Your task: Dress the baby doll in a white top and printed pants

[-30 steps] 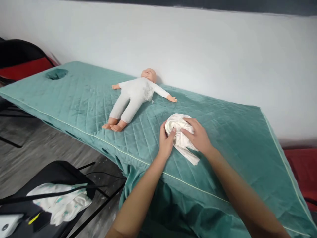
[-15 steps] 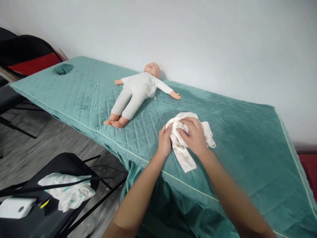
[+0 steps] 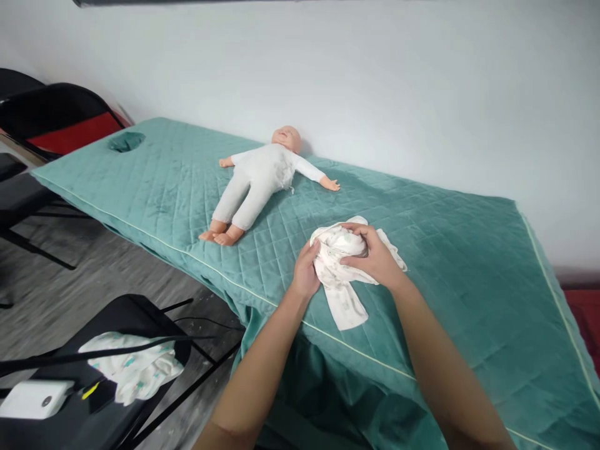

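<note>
Your left hand (image 3: pixel 307 270) grips the near-left edge of a bunched white garment (image 3: pixel 334 259), and your right hand (image 3: pixel 379 259) curls around its other side, cloth between thumb and fingers. You have the garment on the green massage bed (image 3: pixel 469 281), right of the doll (image 3: pixel 262 169) and nearer you. Below and left of the doll, a black chair (image 3: pixel 134 309) bears a patterned cloth (image 3: pixel 135 375) and a white device (image 3: pixel 37 399)
</note>
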Demonstrator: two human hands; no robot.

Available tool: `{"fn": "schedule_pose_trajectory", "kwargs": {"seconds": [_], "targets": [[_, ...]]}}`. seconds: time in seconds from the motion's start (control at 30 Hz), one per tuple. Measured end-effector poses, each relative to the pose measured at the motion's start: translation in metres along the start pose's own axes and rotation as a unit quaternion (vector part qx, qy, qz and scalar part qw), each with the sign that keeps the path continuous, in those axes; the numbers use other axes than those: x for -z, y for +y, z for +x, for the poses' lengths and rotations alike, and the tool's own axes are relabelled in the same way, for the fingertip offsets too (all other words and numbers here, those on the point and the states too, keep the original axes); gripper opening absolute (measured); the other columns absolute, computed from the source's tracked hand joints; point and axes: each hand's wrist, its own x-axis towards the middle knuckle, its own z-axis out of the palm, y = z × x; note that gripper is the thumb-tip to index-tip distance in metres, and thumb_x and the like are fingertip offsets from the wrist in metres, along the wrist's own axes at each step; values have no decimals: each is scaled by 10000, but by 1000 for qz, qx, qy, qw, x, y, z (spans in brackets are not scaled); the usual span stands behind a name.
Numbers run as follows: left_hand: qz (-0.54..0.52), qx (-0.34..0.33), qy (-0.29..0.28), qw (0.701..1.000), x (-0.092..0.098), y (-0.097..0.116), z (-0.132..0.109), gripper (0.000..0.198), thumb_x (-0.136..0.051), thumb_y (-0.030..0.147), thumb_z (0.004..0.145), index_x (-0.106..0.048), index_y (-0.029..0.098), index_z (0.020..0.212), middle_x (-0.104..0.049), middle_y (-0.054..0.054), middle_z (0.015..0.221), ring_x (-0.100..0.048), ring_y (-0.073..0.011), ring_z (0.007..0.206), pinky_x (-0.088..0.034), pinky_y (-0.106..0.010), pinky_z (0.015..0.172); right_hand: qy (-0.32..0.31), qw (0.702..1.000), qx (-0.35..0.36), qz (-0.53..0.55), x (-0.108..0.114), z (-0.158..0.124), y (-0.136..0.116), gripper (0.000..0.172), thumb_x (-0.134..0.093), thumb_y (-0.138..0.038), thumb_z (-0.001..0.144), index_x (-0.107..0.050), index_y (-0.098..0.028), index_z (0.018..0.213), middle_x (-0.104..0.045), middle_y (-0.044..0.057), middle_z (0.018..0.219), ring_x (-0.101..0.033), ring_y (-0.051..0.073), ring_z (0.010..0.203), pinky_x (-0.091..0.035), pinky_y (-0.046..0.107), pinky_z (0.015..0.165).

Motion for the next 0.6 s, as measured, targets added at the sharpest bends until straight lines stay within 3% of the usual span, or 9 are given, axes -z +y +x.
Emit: {"fn": "schedule_pose_trajectory", "kwargs": {"seconds": [0.17,0.37,0.5,0.6], "targets": [[-27,5,24,999,1,-1,2,380,-706,446,839,-687,172,1100,-761,-97,1104,-661,-327,1204,-523,-469,1053,3,1000,8,-16,5,1,1,469,-856,-436,722,-441,-243,826,-602,103,1377,-543,279,1307,-398,474,1104],[-40,24,48,998,5,0,4,399,-674,470,856,-673,176,1125,-731,-109,1197,-634,-324,1251,-505,-485,1072,35,999,-1,21,10,-4,1,463,-821,-433,752,-398,-246,745,-651,94,1338,-574,288,1290,-426,478,1090],[-57,32,69,995,8,1,6,406,-675,469,861,-672,184,1149,-700,-103,1279,-609,-315,1288,-489,-480,1094,148,981,-49,113,15,-6,4,452,-797,-452,731,-391,-253,740,-705,50,1228,-643,280,1189,-507,461,1002],[-75,32,81,993,7,3,5,385,-675,450,870,-682,179,1144,-703,-103,1280,-604,-310,1297,-478,-472,1110,284,934,-73,202,22,-11,1,391,-785,-456,691,-469,-265,821,-724,22,1069,-690,245,1030,-554,400,885]]}}
